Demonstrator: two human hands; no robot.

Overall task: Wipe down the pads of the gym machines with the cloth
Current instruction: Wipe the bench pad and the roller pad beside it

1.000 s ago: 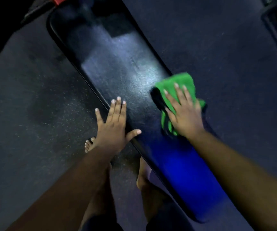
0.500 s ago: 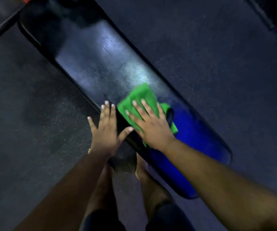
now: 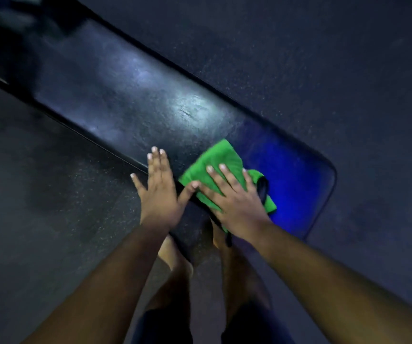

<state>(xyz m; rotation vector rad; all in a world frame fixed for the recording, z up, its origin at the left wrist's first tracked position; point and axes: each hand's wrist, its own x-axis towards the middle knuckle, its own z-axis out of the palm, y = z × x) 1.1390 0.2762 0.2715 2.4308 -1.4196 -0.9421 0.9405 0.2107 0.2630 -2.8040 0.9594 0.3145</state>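
Head view, reading left to right: the dark speckled rubber floor (image 3: 38, 219) fills the left side, grainy and matte. No brand, label or writing can be read anywhere. The long black bench pad (image 3: 125, 95) runs diagonally from upper left to lower right, its vinyl skin glossy and faintly creased, with rounded corners and a blue sheen at its near end. The left hand (image 3: 159, 192) lies flat on the pad's near edge, fingers straight and close together, thumb spread toward the cloth, holding nothing. Just right of it, the green cloth (image 3: 214, 160), soft, napped and folded, lies on the pad close to the near edge. The right hand (image 3: 234, 194) presses flat on the cloth with fingers straight and splayed, not curled round it. The left thumb tip touches the cloth's edge beside the right hand. Bare legs and dark shorts show below, between the arms.

Compared with half a second ago, both hands and the cloth sit nearer the pad's blue end, and more of the pad's length shows to the left.
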